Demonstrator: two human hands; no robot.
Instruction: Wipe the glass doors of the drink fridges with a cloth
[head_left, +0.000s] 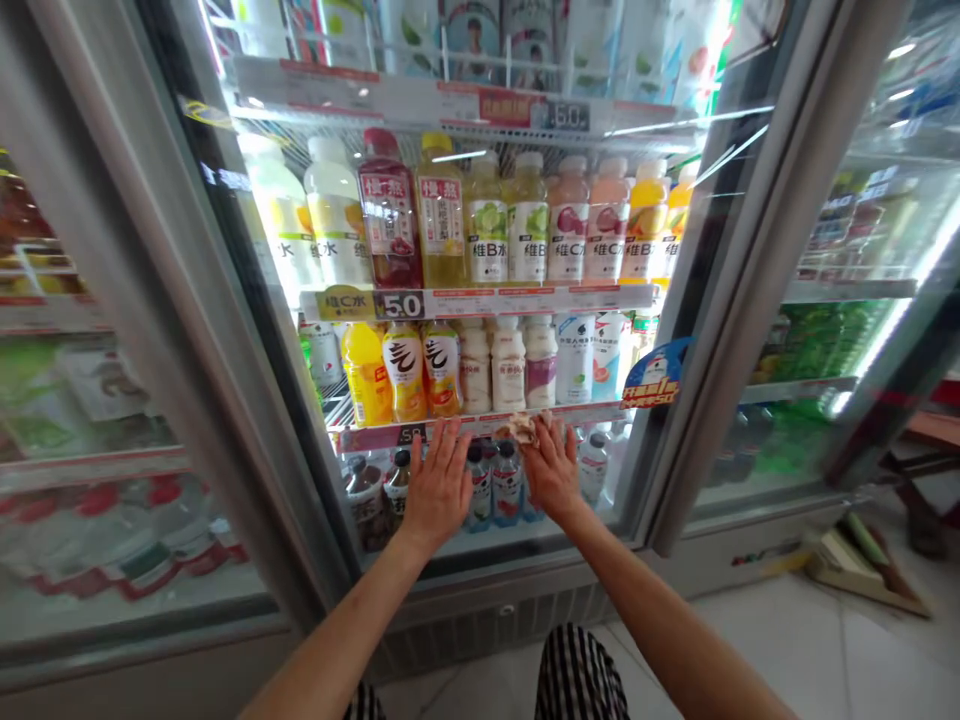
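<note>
Both hands are at a closed glass door [495, 545] of an upright drinks fridge, level with its lower shelves. My left hand [436, 490] lies flat against the glass, its fingers stretched upward, in front of the dark-capped bottles. To its right, my right hand [553, 475] presses a crumpled, light brownish cloth [523, 430] to the pane. The cloth pokes out beside the fingertips, and the rest of it is hidden under the hand. Behind the glass, just above the hands, stands a row of yellow bottles [367, 375] and whitish bottles [508, 365].
Metal door frames [720, 300] run up both sides of the pane. A round blue sticker [658, 375] is at its right edge. Neighbouring fridge sections hold more bottles. On the tiled floor at right lies a dustpan-like object [862, 570]. My striped-clad knee [581, 675] is below.
</note>
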